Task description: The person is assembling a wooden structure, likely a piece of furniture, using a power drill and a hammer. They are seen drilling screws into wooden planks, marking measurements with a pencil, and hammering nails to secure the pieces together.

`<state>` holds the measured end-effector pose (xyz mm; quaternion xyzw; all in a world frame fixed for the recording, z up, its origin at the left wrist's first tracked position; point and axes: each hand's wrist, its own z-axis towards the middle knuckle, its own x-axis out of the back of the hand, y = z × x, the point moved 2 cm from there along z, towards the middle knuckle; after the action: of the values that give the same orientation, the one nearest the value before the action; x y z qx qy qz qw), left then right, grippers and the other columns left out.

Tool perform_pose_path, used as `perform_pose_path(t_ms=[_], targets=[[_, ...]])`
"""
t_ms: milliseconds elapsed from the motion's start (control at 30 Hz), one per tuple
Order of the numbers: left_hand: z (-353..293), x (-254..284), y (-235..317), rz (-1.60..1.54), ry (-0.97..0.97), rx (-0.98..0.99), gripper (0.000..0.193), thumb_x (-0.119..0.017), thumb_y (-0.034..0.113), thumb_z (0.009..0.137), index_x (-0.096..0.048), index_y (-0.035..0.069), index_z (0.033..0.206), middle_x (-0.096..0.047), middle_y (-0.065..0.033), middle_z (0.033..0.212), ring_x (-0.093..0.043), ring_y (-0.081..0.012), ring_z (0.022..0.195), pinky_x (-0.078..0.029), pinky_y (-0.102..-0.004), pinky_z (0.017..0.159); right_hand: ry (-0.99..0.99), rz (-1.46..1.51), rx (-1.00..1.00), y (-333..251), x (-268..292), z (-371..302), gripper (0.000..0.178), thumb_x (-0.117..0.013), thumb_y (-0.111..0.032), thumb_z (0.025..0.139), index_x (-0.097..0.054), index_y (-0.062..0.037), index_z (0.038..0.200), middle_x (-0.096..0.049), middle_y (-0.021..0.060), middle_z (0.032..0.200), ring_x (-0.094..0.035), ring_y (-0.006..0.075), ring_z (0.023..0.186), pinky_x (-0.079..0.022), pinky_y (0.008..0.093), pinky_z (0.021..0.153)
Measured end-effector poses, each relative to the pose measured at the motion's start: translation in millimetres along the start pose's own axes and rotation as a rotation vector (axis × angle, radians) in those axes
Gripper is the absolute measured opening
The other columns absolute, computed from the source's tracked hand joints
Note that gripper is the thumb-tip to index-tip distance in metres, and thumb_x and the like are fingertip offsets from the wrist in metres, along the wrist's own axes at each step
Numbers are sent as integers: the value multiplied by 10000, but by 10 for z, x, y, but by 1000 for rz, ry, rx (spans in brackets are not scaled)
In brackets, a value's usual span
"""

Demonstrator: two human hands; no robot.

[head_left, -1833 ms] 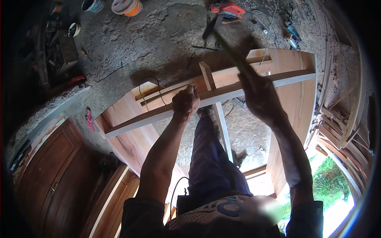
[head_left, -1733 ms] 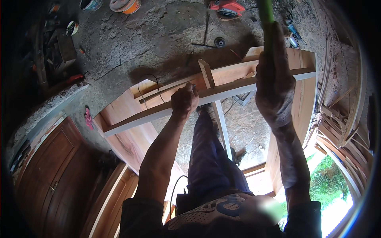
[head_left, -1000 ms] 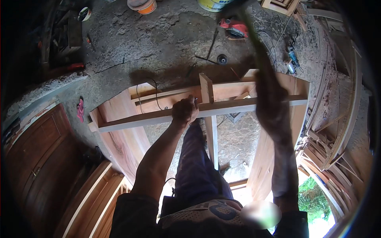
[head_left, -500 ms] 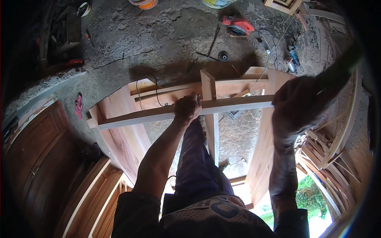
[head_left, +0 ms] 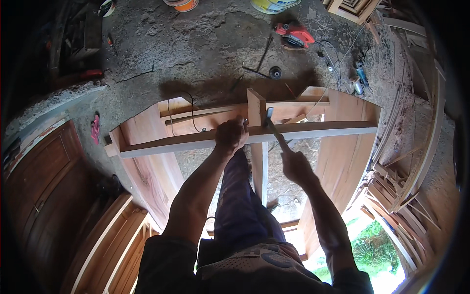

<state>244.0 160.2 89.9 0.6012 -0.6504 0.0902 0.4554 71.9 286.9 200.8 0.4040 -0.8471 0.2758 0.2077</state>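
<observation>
A long wooden rail (head_left: 313, 129) runs crosswise over a wooden frame, its ends at the wide side boards (head_left: 345, 147). A narrower upright plank (head_left: 255, 109) crosses it near the middle. My left hand (head_left: 231, 134) is closed round the rail just left of that plank; whether its fingers also pinch something small is hidden. In my right hand (head_left: 297, 167) is a hammer (head_left: 280, 138), gripped by its handle. Its metal head is at the rail, close beside the plank's right face.
On the concrete floor beyond the frame lie a red power tool (head_left: 294, 36), a blue power tool (head_left: 362, 73), a black disc (head_left: 275, 72) and cords. Two buckets (head_left: 181, 4) stand farther off. Wooden panels (head_left: 49, 176) lean at left; timber strips (head_left: 399, 206) pile at right.
My right hand has swung the hammer down from the raised right side to the rail by the plank. My left hand keeps its place on the rail.
</observation>
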Motion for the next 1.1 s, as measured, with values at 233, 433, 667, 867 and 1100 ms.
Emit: perform_pose_path(t_ms=[233, 433, 667, 867, 1100], targets=[[87, 25, -136, 19, 38, 19, 259, -531, 305, 999, -624, 67, 957, -702, -197, 734, -723, -373, 731, -578, -509, 700, 696, 284, 321, -637, 896, -88, 614, -562, 13, 964, -355, -40, 1540, -678, 313, 1106, -665, 432, 666, -563, 464, 587], [259, 63, -71, 4, 155, -67, 252, -544, 293, 992, -631, 65, 932, -694, -201, 713, -713, -381, 693, -574, -506, 666, 140, 32, -8, -100, 135, 122, 576, -493, -164, 1016, -307, -68, 1553, -659, 281, 695, -680, 469, 671, -538, 585, 605], [96, 0, -104, 3, 121, -29, 258, -549, 297, 998, -629, 63, 922, -692, -199, 694, -716, -366, 669, -577, -495, 648, 570, 452, 161, -61, -80, -33, 126, -534, -146, 1023, -481, -31, 1024, -615, 229, 760, -647, 472, 743, -465, 545, 614], [98, -40, -123, 1, 122, -34, 232, -561, 282, 993, -606, 67, 920, -690, -191, 685, -715, -355, 654, -578, -481, 634, 287, 392, 100, 113, -196, -25, 476, -552, -98, 990, -381, -22, 1428, -661, 303, 836, -668, 494, 791, -507, 576, 667], [65, -49, -157, 5, 198, -79, 189, -582, 253, 977, -599, 80, 903, -681, -179, 662, -711, -336, 632, -571, -467, 587, 559, 316, 247, -386, 533, -57, 596, -507, 5, 1004, -313, -51, 1564, -663, 307, 880, -696, 421, 765, -513, 472, 597]])
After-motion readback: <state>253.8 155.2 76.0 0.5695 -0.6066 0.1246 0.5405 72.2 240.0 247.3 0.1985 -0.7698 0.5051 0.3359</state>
